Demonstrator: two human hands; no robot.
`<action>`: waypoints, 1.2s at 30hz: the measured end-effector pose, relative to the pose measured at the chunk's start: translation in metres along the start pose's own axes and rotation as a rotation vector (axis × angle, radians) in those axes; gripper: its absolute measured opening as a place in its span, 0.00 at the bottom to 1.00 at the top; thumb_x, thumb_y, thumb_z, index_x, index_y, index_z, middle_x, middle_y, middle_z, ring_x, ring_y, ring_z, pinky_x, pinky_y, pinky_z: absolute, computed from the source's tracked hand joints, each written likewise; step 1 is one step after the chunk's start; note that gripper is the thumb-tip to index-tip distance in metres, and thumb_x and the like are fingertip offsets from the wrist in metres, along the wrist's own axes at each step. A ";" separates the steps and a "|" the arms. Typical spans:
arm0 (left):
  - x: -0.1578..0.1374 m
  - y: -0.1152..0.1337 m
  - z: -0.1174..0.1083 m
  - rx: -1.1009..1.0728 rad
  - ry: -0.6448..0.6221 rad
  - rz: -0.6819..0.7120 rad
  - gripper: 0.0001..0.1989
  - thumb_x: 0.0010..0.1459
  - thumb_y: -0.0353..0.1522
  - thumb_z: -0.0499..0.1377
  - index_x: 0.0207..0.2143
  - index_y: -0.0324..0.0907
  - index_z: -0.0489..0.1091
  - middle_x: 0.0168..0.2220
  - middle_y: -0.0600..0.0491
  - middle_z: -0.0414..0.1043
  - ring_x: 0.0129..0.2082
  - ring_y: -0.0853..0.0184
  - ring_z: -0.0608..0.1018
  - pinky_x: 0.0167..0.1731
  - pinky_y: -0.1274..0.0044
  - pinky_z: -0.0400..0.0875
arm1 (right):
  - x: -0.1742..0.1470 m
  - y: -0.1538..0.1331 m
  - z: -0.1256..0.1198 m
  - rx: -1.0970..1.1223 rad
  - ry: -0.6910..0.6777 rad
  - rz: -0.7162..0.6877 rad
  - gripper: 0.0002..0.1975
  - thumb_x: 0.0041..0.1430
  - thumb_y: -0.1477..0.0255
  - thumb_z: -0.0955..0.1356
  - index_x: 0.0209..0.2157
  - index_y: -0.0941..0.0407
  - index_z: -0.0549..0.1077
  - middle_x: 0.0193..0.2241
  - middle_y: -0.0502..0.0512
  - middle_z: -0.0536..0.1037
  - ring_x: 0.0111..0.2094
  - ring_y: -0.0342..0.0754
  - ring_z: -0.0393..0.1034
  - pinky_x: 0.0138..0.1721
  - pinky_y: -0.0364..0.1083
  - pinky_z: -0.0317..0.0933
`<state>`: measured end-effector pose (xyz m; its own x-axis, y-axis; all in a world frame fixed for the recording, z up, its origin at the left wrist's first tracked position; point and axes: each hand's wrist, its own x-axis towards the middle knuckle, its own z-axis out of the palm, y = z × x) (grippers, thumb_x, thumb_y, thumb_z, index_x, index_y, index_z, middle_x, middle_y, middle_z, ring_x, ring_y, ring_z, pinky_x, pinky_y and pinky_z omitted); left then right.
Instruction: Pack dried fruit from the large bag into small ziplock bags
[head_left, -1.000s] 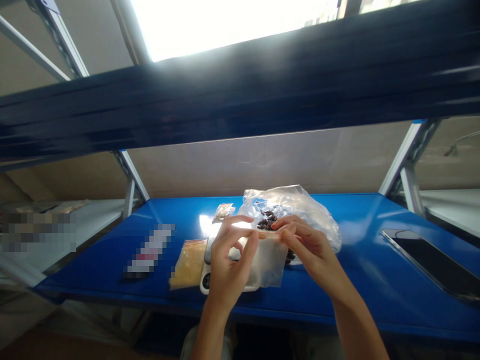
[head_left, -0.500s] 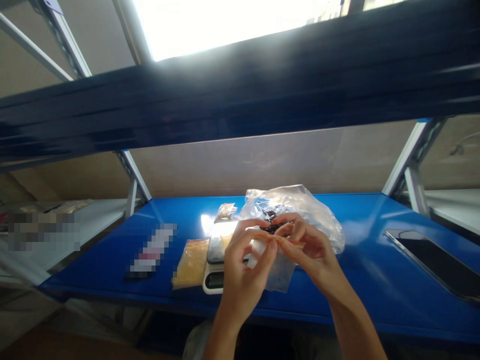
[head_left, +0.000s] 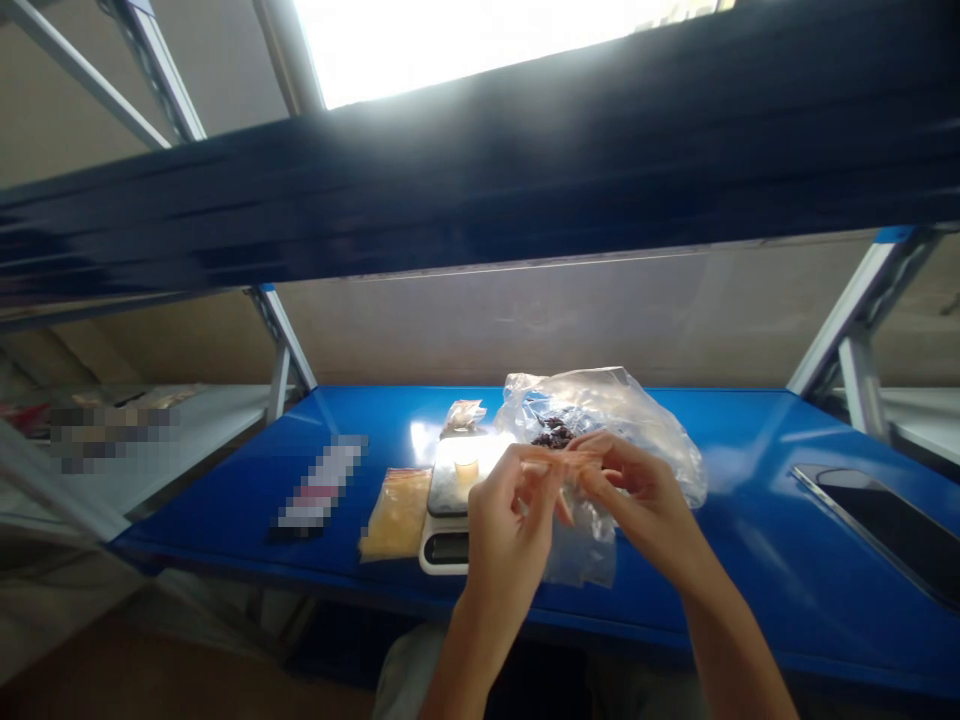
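My left hand and my right hand meet over the table, fingertips pinching the orange-tinted top edge of a small clear zip bag. Below the fingers, clear plastic shows; whether it is all one bag I cannot tell. Just behind my hands, dark dried pieces lie in a large clear plastic bag. Left of my left hand stands a white digital scale, partly covered by that hand, with a small cup on its plate.
A zip bag of yellow contents lies left of the scale, and a small packet behind it. A blurred-out item is farther left. A phone lies at right. A dark blue shelf beam crosses above the blue table.
The view has shifted slightly, so the table things sit farther right. My fingers have moved along the bag's top edge, still pinching it, and the clear plastic below looks more spread out.
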<state>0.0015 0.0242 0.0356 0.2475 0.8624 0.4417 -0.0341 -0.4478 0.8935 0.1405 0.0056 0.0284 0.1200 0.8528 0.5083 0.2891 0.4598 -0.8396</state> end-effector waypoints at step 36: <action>0.027 -0.091 -0.156 0.849 0.471 -0.477 0.14 0.47 0.40 0.62 0.34 0.42 0.72 0.31 0.50 0.76 0.32 0.57 0.77 0.32 0.71 0.67 | -0.010 0.026 -0.042 -0.696 -0.140 0.352 0.07 0.50 0.65 0.70 0.32 0.49 0.80 0.32 0.47 0.82 0.31 0.48 0.76 0.28 0.43 0.63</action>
<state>-0.1395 0.1249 -0.0209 -0.3454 0.9141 0.2122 0.6943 0.0969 0.7131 0.1862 -0.0016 0.0093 0.2077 0.9638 0.1673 0.7893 -0.0641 -0.6107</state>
